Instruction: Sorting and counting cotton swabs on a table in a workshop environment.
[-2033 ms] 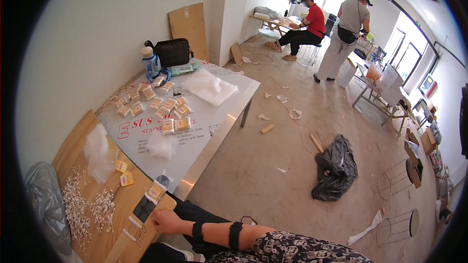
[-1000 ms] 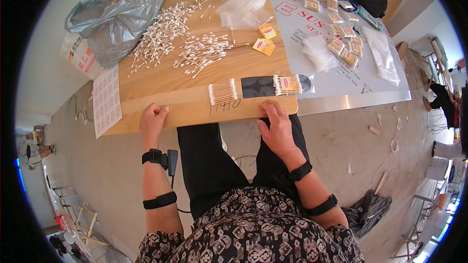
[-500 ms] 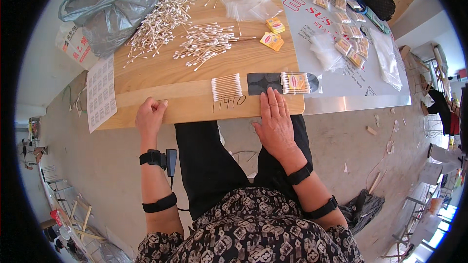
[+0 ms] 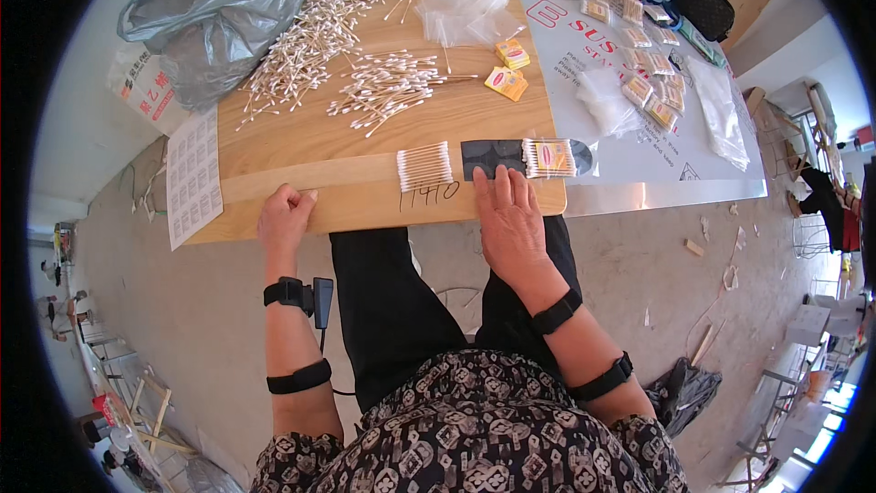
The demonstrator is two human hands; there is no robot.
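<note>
My right hand [image 4: 511, 226] lies open on the table's front edge, its fingertips touching the lower edge of a dark strip [image 4: 491, 153]. A small bundle of cotton swabs with a yellow card [image 4: 551, 158] rests on the strip's right part, beside those fingers, in what looks like clear film. To the left of the strip, a flat row of cotton swabs [image 4: 424, 167] lies side by side, touched by neither hand. My left hand [image 4: 286, 215] rests curled in a loose fist at the front edge, with nothing visible in it.
Loose cotton swabs [image 4: 306, 50] form heaps farther back, near a grey plastic bag [image 4: 219, 18]. Clear bags [image 4: 467, 0] and yellow cards [image 4: 506, 82] lie at the table's back right. Packed swab bundles [image 4: 650, 61] cover part of the grey sheet [image 4: 557, 46]. A printed paper [image 4: 193, 178] hangs over the left edge.
My right hand has slid slightly left along the dark strip, away from the carded bundle. My left hand stays curled at the table edge.
</note>
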